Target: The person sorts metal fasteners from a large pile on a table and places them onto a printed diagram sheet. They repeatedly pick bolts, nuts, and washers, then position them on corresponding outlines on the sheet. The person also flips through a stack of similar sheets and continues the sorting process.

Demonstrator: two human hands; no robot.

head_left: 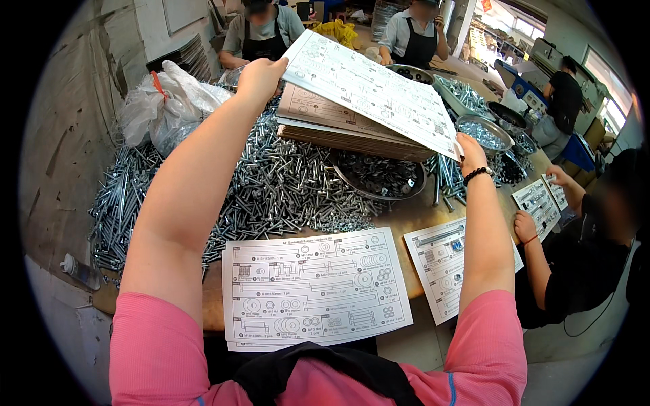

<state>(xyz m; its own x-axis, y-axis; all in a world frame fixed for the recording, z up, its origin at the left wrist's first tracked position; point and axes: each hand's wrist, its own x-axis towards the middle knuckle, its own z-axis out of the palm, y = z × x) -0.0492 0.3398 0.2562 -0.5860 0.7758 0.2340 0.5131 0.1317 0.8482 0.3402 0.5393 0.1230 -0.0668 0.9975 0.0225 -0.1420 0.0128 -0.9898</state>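
Both my arms reach forward over the table, holding a printed hardware card (pixel 372 84) by its opposite ends. My left hand (pixel 261 78) grips the upper left corner. At the lower right corner, my right hand (pixel 472 157), with a dark bead bracelet on the wrist, pinches the edge. The card tilts down to the right above a thick stack of cards (pixel 352 139). Close to my body, another white card (pixel 315 287) with line drawings of bolts, nuts and washers lies flat at the table edge, with at least one sheet beneath it.
Loose bolts (pixel 277 196) are heaped across the table. A metal bowl of dark washers (pixel 379 177) sits below the stack. Clear plastic bags (pixel 176 101) lie at the left. Another card (pixel 440 260) is at the right, near a co-worker's hands (pixel 528 227). Two people work across the table.
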